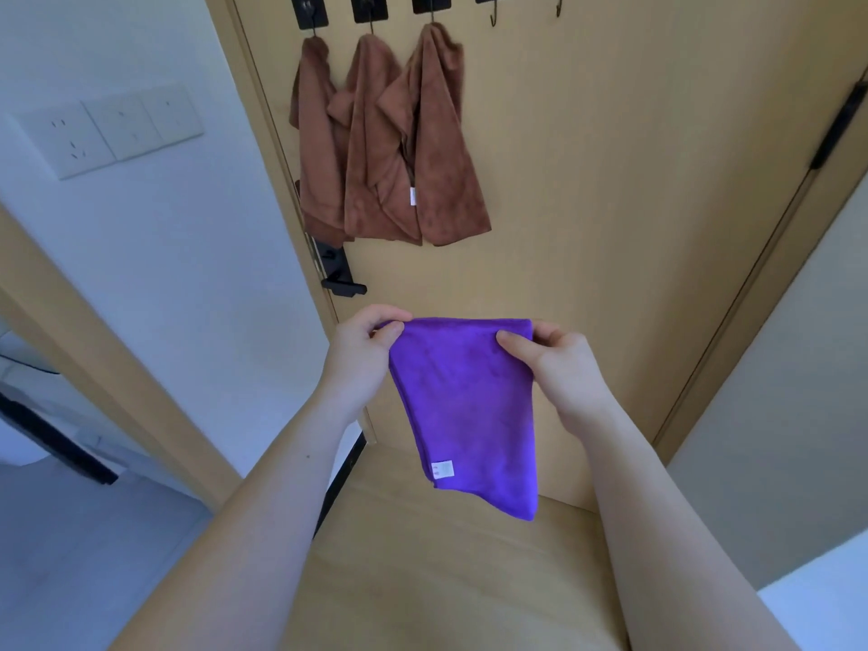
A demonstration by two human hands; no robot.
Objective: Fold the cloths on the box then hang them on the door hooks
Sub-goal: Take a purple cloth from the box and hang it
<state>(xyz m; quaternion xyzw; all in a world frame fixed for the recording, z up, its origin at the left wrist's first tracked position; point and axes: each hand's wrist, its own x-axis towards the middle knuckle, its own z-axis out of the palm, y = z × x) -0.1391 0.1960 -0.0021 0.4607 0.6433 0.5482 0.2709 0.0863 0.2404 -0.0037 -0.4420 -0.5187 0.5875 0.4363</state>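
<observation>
A folded purple cloth hangs in the air in front of the wooden door, a white label near its lower edge. My left hand pinches its top left corner and my right hand pinches its top right corner. Three brown cloths hang side by side from black hooks at the top of the door. Two bare hooks stick out to the right of them.
A black door handle sits below the brown cloths at the door's left edge. Black hinge at the right. White wall with sockets to the left. An open doorway lies at lower left.
</observation>
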